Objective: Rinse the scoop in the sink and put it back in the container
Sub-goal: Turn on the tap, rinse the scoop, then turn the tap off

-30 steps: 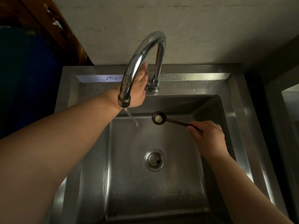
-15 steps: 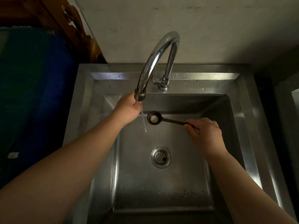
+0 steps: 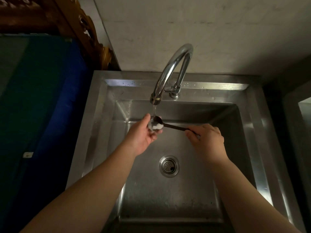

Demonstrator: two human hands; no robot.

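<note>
A dark long-handled scoop (image 3: 170, 126) is held over the steel sink (image 3: 257, 132), its bowl right under the running water from the curved tap (image 3: 170, 71). My right hand (image 3: 207, 140) grips the end of the handle. My left hand (image 3: 143, 133) is cupped palm-up under and around the bowl, fingers touching it, with white foam or water splashing in the bowl. The container is not in view.
The drain strainer (image 3: 169, 166) lies in the middle of the basin floor. A blue and green surface (image 3: 42, 106) borders the sink on the left, with carved wood (image 3: 84, 31) behind it. A dark gap and another steel edge (image 3: 303, 115) are at the right.
My left hand left the tap handle and came down to cup the scoop's bowl. The scoop moved left under the stream. Water is flowing more steadily.
</note>
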